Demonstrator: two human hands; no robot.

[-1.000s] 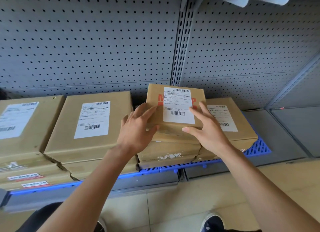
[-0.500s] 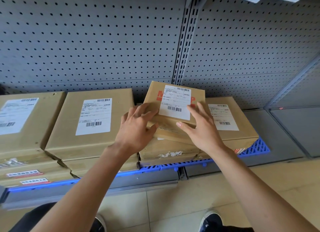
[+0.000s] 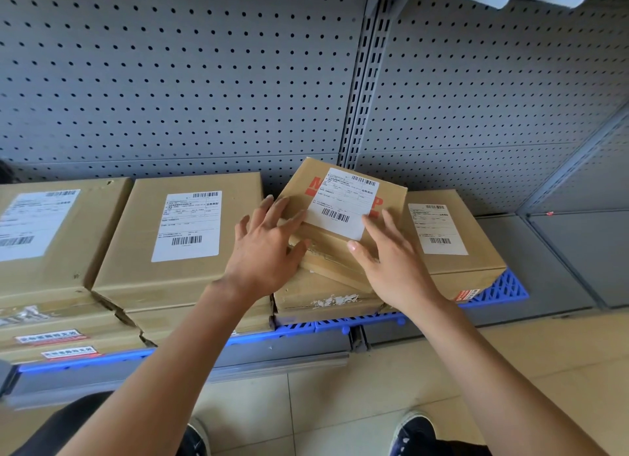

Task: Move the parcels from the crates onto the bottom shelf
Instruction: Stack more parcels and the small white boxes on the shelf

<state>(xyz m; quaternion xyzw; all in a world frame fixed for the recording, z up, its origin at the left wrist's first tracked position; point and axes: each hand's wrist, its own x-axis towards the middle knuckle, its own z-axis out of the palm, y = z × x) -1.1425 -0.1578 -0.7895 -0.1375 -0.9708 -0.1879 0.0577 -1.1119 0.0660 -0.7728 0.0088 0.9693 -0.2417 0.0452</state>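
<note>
Top parcel (image 3: 343, 217): small labelled carton, skewed, lying on a lower carton (image 3: 320, 295) and overlapping the right-hand parcel (image 3: 452, 248); stacked on others because the row fills the shelf width here.
Left hand (image 3: 269, 251): fingers straight and spread, flat against the parcel's 9 o'clock side and top edge; thumb at the near corner; steadying or squaring, judged.
Right hand (image 3: 391, 261): fingers extended, pressed on the top face at 5 o'clock of the label; no curl round any edge.
Bottom shelf (image 3: 551, 268): grey deck with blue pallet grid (image 3: 507, 285) under the cartons; bare deck at 3 o'clock.
Neighbours: large parcel (image 3: 177, 237) just beside at 9 o'clock, another (image 3: 44, 230) further left; narrow gap only.
Back limit: pegboard wall (image 3: 170, 81) close behind the far corner at 12 o'clock.
Room: free rightward and toward the near lip; crates not in view.
</note>
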